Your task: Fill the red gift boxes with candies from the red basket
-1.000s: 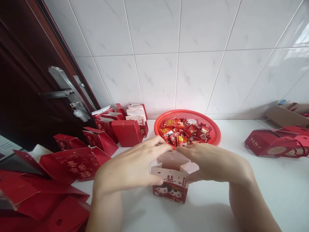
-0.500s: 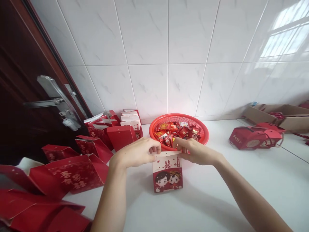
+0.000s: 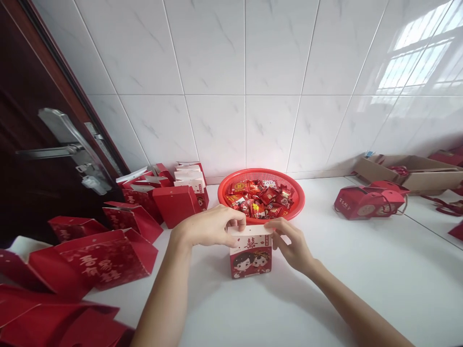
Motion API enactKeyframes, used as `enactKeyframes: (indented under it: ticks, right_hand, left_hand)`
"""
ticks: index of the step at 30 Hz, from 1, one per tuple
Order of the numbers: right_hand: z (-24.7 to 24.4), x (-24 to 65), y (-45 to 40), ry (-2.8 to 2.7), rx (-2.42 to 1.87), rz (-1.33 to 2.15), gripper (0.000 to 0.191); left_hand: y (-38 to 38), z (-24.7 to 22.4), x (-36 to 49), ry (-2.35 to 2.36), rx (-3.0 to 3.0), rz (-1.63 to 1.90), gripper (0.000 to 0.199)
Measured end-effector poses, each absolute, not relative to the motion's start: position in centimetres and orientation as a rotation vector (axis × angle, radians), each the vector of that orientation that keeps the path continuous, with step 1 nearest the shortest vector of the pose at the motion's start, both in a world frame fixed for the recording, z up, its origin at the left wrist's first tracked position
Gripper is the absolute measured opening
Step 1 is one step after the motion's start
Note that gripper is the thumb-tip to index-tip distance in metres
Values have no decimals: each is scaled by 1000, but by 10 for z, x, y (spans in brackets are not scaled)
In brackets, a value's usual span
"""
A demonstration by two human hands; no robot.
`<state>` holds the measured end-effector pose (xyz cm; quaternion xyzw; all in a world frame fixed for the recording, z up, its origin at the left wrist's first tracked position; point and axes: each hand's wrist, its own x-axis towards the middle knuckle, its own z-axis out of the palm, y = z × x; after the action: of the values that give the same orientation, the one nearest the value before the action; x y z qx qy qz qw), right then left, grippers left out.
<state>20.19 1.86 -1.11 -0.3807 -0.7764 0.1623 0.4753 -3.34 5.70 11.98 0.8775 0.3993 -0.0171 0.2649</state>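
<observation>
A small red and white gift box (image 3: 251, 262) with two cartoon figures on its front stands upright on the white counter. My left hand (image 3: 211, 227) pinches the left end of its white top edge between thumb and fingers. At the right end, my right hand (image 3: 291, 243) has its fingertips over the top edge and its thumb against the side. Right behind the box sits a red plastic basket (image 3: 300, 207) holding many wrapped candies (image 3: 258, 197).
Several red paper boxes (image 3: 108, 260) with raised flaps crowd the left side, near a dark door (image 3: 25, 193) with a metal handle. Two red boxes with cord handles (image 3: 367, 202) stand to the right, before an open cardboard box (image 3: 430, 180). A tiled wall (image 3: 275, 130) closes the back.
The box's top flaps have come together into a flatter edge. My right hand has turned and shifted lower along the box's right side. The view has swung slightly right.
</observation>
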Motion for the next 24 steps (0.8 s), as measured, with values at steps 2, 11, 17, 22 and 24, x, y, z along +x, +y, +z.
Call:
enactKeyframes:
  ticks: [2,11,17,22,24]
  right_hand:
    - [-16,200,17,-1890,-917,345,25]
    - [-18,193,15,-1728,-889,416,15]
    - [-18,188,15,-1619,-927,459,12]
    - [-21,189,17,-1598,-913,375,9]
    - [-21,189,17,-1596,-922,374,9]
  left_hand:
    - [58,121,-34,1043,2358,-52,16]
    - [57,111,-24,1182,2413,52,11]
    - [67,106,-21,1160,2381,103,10]
    - [77,109,-34,942,2289,111,17]
    - [81,107,-35,911,2265,125,14]
